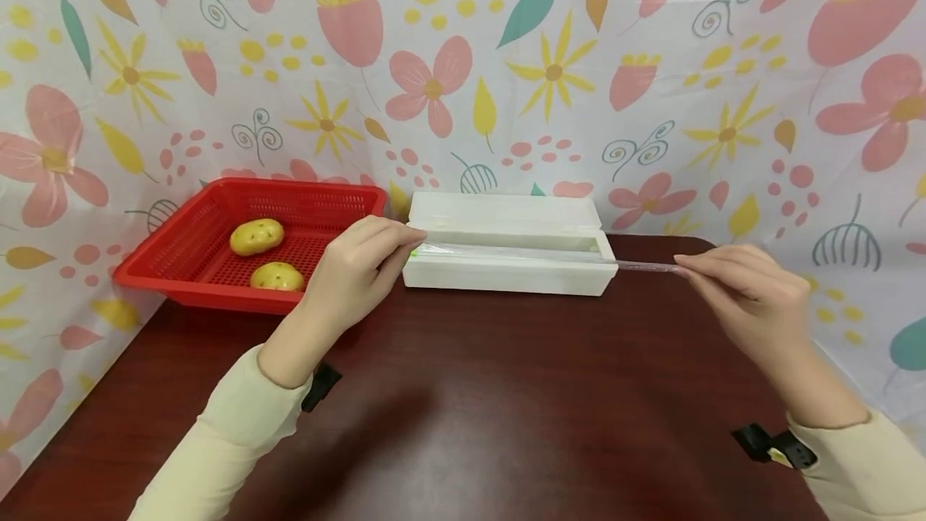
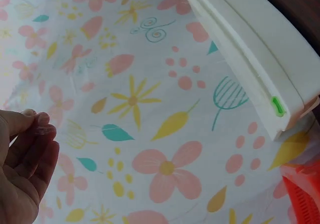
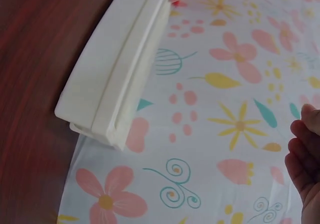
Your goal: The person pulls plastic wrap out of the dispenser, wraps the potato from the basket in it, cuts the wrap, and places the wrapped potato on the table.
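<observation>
A strip of clear plastic film (image 1: 646, 266) is stretched between my two hands, bunched narrow, in front of a long white box (image 1: 506, 277). My left hand (image 1: 350, 272) pinches the film's left end between thumb and fingers, near the box's left end. At the other end, past the box's right side, my right hand (image 1: 755, 292) pinches it with thumb and fingertips. The box's lid (image 1: 506, 211) stands raised at the back. In the left wrist view a bit of film shows at the fingertips, and a green piece (image 2: 278, 106) sits on the box's end.
Left of the box stands a red perforated plastic basket (image 1: 210, 294) with two potatoes, one farther back (image 1: 257, 237) and one nearer (image 1: 278, 276). Everything rests on a dark reddish-brown table (image 1: 506, 376). A flower-patterned cloth (image 1: 434, 14) hangs behind it.
</observation>
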The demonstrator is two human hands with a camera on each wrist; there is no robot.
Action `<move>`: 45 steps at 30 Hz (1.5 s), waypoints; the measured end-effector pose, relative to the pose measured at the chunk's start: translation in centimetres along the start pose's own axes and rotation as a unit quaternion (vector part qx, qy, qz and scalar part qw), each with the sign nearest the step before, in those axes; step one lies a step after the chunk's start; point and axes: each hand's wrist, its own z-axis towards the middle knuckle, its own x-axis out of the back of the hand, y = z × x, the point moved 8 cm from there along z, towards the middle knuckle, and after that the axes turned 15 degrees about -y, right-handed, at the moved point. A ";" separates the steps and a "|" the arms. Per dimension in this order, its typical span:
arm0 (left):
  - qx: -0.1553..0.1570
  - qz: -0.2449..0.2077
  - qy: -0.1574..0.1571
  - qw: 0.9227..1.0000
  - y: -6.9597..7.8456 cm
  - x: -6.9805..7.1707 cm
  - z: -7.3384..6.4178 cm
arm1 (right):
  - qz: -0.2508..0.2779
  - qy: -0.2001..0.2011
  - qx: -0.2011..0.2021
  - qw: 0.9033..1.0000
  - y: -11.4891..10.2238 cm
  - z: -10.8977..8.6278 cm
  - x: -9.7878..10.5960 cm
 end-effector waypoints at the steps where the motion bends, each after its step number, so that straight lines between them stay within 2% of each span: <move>1: -0.003 -0.002 0.001 1.000 0.2 0.2 -0.1 | 0.011 0.002 0.007 1.000 -0.2 0.1 0.2; 4: -0.016 -0.012 0.000 1.000 0.8 0.6 -0.3 | 0.072 0.001 0.035 0.997 -0.7 0.2 0.5; 8: -0.049 -0.026 0.000 0.998 1.9 1.0 -0.4 | 0.172 0.002 0.060 0.983 -0.9 0.2 1.1; 11: -0.073 -0.028 0.006 0.997 2.8 1.3 -0.3 | 0.195 -0.004 0.060 0.979 -1.1 0.0 1.7; 16: -0.097 -0.027 0.022 0.995 4.3 2.0 -0.4 | 0.214 -0.005 0.065 0.975 -1.7 -0.3 2.7; 21: -0.140 -0.045 0.064 0.987 6.3 3.6 -0.6 | 0.302 0.029 0.093 0.948 -2.2 -0.6 4.0; 24: -0.169 -0.060 0.086 0.980 7.4 4.7 -0.7 | 0.351 0.008 0.105 0.931 -2.7 -0.7 4.7; 26: -0.182 -0.068 0.085 0.977 7.8 5.0 -0.9 | 0.355 -0.024 0.106 0.929 -2.9 -0.7 4.7; 29: -0.186 -0.069 0.065 0.978 8.0 4.9 -1.2 | 0.354 -0.057 0.121 0.926 -3.2 -0.8 4.2; 34: -0.189 -0.072 0.046 0.978 8.0 4.4 -2.4 | 0.346 -0.066 0.141 0.925 -3.7 -1.4 3.5; 37: -0.191 -0.077 0.038 0.978 7.9 3.9 -3.0 | 0.352 -0.065 0.155 0.921 -4.0 -1.6 3.5; 45: -0.214 -0.078 0.021 0.974 8.9 3.2 -4.6 | 0.357 -0.067 0.182 0.914 -4.7 -1.9 3.3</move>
